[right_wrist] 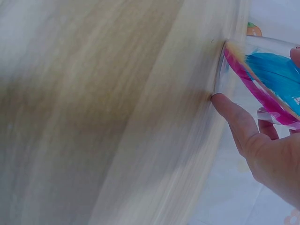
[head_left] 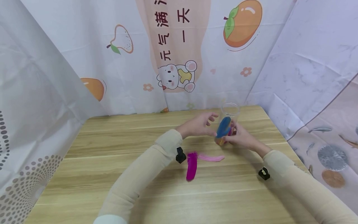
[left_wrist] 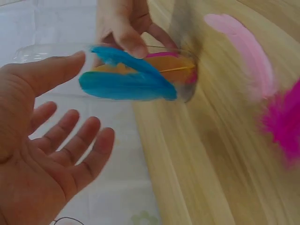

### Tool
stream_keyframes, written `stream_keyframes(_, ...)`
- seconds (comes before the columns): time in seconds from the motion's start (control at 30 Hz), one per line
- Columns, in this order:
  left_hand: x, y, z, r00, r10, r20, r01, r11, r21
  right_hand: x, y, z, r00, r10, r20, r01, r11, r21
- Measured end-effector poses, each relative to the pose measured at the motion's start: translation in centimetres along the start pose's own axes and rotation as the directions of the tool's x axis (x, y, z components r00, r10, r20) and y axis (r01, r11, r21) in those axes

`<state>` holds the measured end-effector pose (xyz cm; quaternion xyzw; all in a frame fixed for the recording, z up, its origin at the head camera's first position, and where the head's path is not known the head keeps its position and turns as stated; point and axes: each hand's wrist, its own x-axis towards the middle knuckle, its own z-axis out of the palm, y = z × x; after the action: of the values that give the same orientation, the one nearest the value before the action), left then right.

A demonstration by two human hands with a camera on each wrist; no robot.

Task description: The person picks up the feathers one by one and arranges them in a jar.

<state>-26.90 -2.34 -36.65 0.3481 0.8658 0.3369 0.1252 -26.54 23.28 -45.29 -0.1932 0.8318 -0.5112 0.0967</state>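
A tall clear cup [head_left: 235, 116] stands toward the back right of the table. Inside it are blue feathers [head_left: 223, 127], with an orange feather [left_wrist: 174, 68] and a magenta feather [right_wrist: 258, 93] behind them. My right hand [head_left: 242, 136] holds the cup low on its right side, fingers and thumb around the wall. To the left of the cup is my left hand [head_left: 198, 125], palm toward it and fingers spread and slightly bent, holding nothing. The left thumb tip overlaps the cup in the left wrist view.
On the table [head_left: 112, 168], in front of the cup, lie a magenta feather [head_left: 191, 166] and a light pink feather [head_left: 211, 158], their ends close together. A printed curtain [head_left: 126, 71] hangs along the table's back edge. Black mounts [head_left: 180, 155] are strapped at both wrists.
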Motion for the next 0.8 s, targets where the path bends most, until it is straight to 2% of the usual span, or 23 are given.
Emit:
stream_keyframes(0.13,-0.4,-0.3,1.2,0.995,-0.014,0.102,-0.001,0.989,0.148,-0.1,0.0,-0.1,1.0,0.0,0.009,0.0,1.0,0.017)
stream_keyframes(0.27,-1.0,-0.2,2.2,0.984,-0.051,0.17,0.014,0.978,0.21,-0.1,0.0,-0.1,1.0,-0.009,0.014,0.009,1.0,0.017)
stream_keyframes(0.53,-2.1,-0.2,3.6,0.963,-0.16,0.218,0.104,0.964,0.245,-0.2,-0.2,-0.2,1.0,0.003,0.004,-0.003,1.0,0.011)
stream_keyframes(0.8,-2.4,-1.5,5.4,0.959,-0.13,0.252,0.041,0.943,0.33,-0.1,0.0,-0.1,1.0,-0.005,0.002,0.005,1.0,0.006)
